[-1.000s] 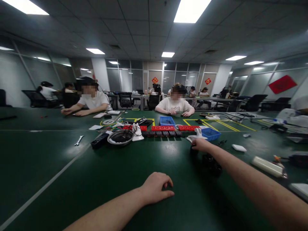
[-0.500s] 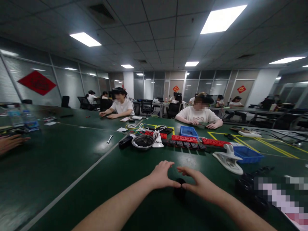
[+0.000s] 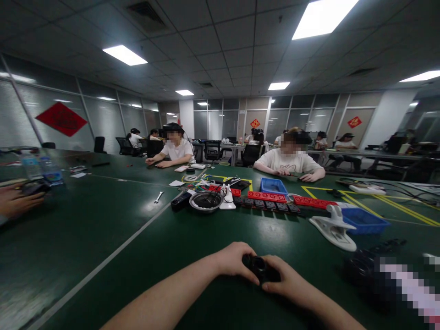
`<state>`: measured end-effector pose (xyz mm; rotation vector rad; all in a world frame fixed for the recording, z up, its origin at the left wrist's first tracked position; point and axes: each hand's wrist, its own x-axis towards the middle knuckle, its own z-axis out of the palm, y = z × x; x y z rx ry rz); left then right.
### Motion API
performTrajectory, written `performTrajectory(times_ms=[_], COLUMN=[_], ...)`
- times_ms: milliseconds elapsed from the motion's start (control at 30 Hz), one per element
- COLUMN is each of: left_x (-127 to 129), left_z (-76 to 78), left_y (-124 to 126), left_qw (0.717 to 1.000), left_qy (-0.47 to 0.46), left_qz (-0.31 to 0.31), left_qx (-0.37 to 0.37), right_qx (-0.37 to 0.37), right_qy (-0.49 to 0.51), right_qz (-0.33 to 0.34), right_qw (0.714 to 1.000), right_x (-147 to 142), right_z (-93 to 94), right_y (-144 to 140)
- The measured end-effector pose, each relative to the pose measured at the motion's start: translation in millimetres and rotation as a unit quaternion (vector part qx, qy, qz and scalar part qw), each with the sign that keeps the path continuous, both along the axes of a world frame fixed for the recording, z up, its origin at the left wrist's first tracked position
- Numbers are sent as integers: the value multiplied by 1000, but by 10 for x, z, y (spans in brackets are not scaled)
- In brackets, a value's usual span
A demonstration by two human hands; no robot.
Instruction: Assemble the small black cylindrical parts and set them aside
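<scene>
Between my two hands is a small black object with a round opening on top (image 3: pixel 258 263); its exact kind I cannot make out. My left hand (image 3: pixel 234 259) curls round its left side, thumb at the near edge. From the right, my right hand (image 3: pixel 286 277) closes on it, thumb in front and fingers behind. The fingers partly cover the object, and I cannot tell whether it rests on the green table (image 3: pixel 165 256).
Beyond my hands are a metal bowl (image 3: pixel 206 201), red power-strip parts (image 3: pixel 266 196), a white clip stand (image 3: pixel 335 228) and blue trays (image 3: pixel 365 221). Dark items (image 3: pixel 366 270) lie to the right. A wrench (image 3: pixel 158 197) lies left. Co-workers sit opposite; another person's hands (image 3: pixel 22 198) show far left.
My hands have gone from arched fingers with thumbs at the black object to closed round it. At far left, the other person's hands now hold a dark item. The view has shifted slightly.
</scene>
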<state>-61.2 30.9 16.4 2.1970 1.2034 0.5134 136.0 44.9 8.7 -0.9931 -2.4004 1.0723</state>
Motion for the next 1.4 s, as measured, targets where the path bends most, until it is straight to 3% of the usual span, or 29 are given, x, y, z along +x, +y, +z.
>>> performTrajectory(times_ms=[200,367,467,533,667,767,833,900,1000,1067,1167,1400], left_x=[102,161,196,238,358,410,404,376,327,303,282,264], left_z=[-57,-37,-47,-66,-112,-130,-130,-119,-90,-70,-44,19], left_y=[-41,-92,-106,-120,-177,-212,-215,-208,-197,-195,-192,-198], left_qw=[994,994,993,994,983,976,980,987,993,993,993,994], left_qy=[-104,-102,-103,-93,-91,-100,-100,-104,-111,-108,-99,-86], left_qz=[9,11,16,43,158,194,171,119,31,-5,-28,-39], left_qx=[-18,46,47,36,17,28,32,28,32,43,51,63], right_qx=[1,56,90,116,195,244,252,225,120,53,6,7], right_qy=[-2,-23,-45,-74,-157,-189,-178,-141,-68,-37,-26,-14], right_qz=[-32,-71,-86,-113,-190,-196,-193,-161,-52,-2,19,44], right_qw=[999,996,991,984,949,931,931,950,989,998,999,999], right_x=[43,82,69,43,-46,-85,-58,14,155,223,258,262], right_z=[-13,-51,-81,-97,-98,-74,-60,-52,-26,10,72,68], right_y=[-10,-53,-74,-97,-184,-238,-234,-198,-121,-83,-63,-35])
